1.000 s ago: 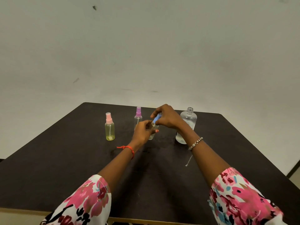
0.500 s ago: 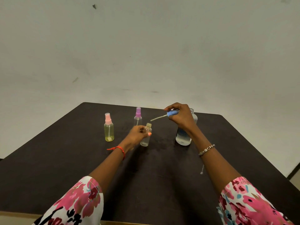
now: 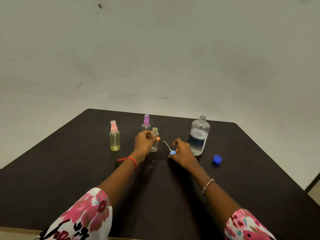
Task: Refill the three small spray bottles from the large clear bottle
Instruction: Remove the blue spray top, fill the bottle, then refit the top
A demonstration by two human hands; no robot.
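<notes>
The right hand [image 3: 183, 156] has come down from beside the neck of the large clear bottle [image 3: 198, 135] to just above the tabletop, bringing the blue spray head [image 3: 173, 152] with it. The left hand [image 3: 144, 144] has kept its grip on the uncapped small bottle [image 3: 154, 148].

The surface is a dark, matt table [image 3: 69, 170] with rounded far corners, set against a plain pale wall [image 3: 155, 58] with a few scuffs.

The spray head lies low between the uncapped small bottle and the large bottle. Its thin white dip tube [image 3: 166, 144] slants up and away to the left, towards the small bottle, with a slight curve. Whether the head touches the table cannot be told.

The small bottle stands upright, its threaded neck open at the top. The large bottle is also upright and uncapped, with a label on its side, and its blue cap [image 3: 217, 159] lies on the table just to its right. A pink-topped spray bottle [image 3: 114, 137] of yellowish liquid stands upright to the left. A purple-topped spray bottle [image 3: 146, 122] stands just behind the left hand.

The left fingers and thumb curl round the small bottle's body. The right fingers are bent, pinching the spray head at their tips, with the index finger lifted above it.
</notes>
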